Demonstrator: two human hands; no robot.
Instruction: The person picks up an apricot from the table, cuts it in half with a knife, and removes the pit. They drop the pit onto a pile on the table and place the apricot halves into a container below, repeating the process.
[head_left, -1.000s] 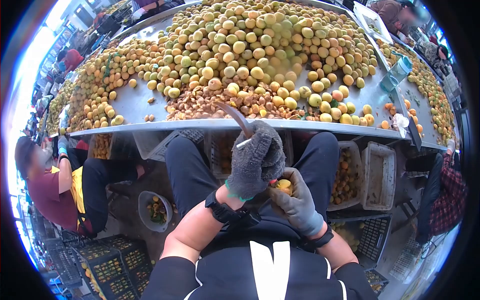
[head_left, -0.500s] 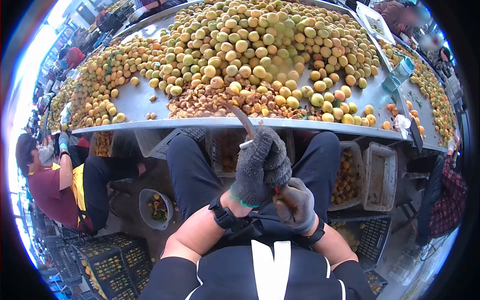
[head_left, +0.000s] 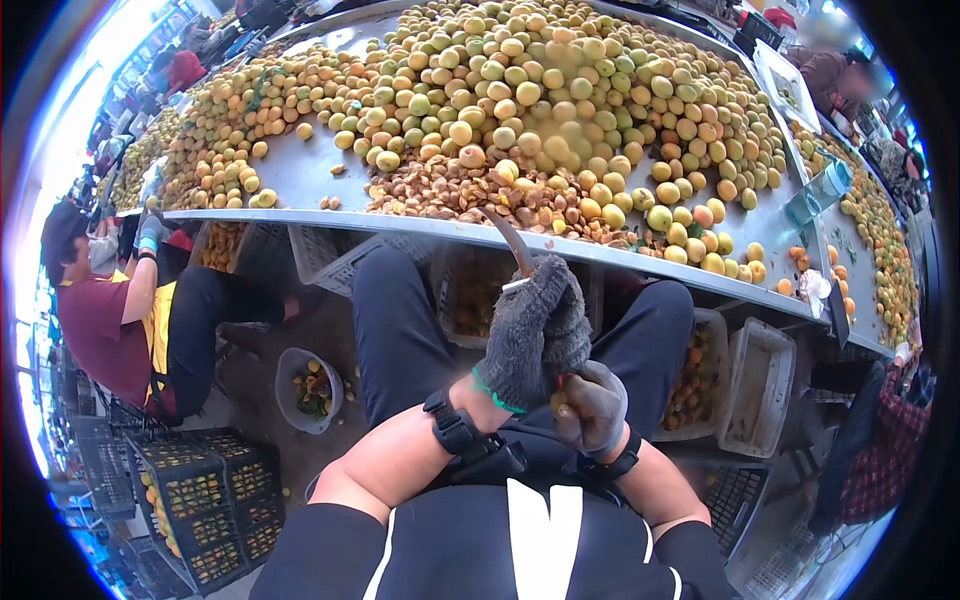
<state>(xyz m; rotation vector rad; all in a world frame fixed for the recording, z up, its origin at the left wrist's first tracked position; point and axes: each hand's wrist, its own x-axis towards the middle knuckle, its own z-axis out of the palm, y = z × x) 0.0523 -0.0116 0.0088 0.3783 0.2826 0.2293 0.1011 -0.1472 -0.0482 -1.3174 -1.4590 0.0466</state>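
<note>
My left hand [head_left: 537, 325], in a dark grey knit glove with a green cuff edge, is closed around a curved knife [head_left: 508, 240]. The brown-stained blade sticks out above the fist, pointing up and left toward the table. A small pale metal-looking piece lies at the glove near the blade. Against the lower side of that fist, my right hand [head_left: 592, 405], in a smoother grey glove, is closed on a red end, apparently the knife's handle; most of it is hidden. Ahead lie halved apricots [head_left: 480, 192] along the table edge and whole apricots [head_left: 540, 85] piled behind.
The metal table [head_left: 300, 175] has a raised front rim. A water bottle [head_left: 818, 193] stands at right. Below are a grey bucket [head_left: 307, 390], stacked black crates [head_left: 215, 500] and a pale crate [head_left: 757, 390]. One co-worker [head_left: 110, 320] sits at left, another [head_left: 885, 440] at right.
The view has turned slightly, so the table and fruit sit further right and tilt down to the right. Both hands stay together on the knife, almost unmoved.
</note>
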